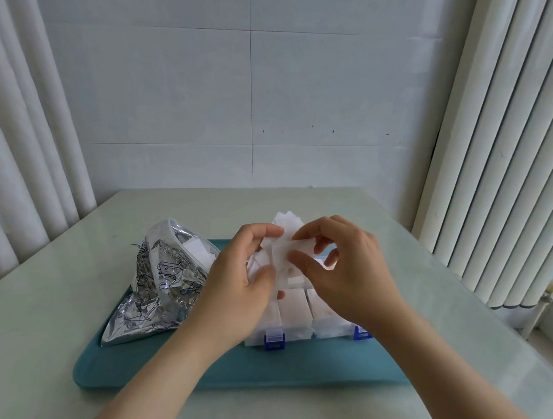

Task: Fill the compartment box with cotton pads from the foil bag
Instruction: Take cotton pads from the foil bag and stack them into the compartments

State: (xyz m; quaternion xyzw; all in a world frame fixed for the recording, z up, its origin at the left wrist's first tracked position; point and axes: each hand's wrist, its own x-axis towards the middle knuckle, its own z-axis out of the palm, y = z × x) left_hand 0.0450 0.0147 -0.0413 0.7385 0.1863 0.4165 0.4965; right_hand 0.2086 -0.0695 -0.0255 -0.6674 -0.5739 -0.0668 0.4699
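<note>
Both hands hold a fanned stack of cotton pads [285, 242] above the compartment box [294, 314] on a teal tray [131, 367]: left hand [242, 282] grips it, right hand [340, 271] pinches one pad. Foil bag [159, 284] lies open to the left. Best to square the stack w/ fingertips before lowering into a free compartment.

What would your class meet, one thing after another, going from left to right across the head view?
In order: pleated white curtain → crinkled silver foil bag → left hand → white cotton pads pinched by both hands → right hand → white vertical window blinds.
</note>
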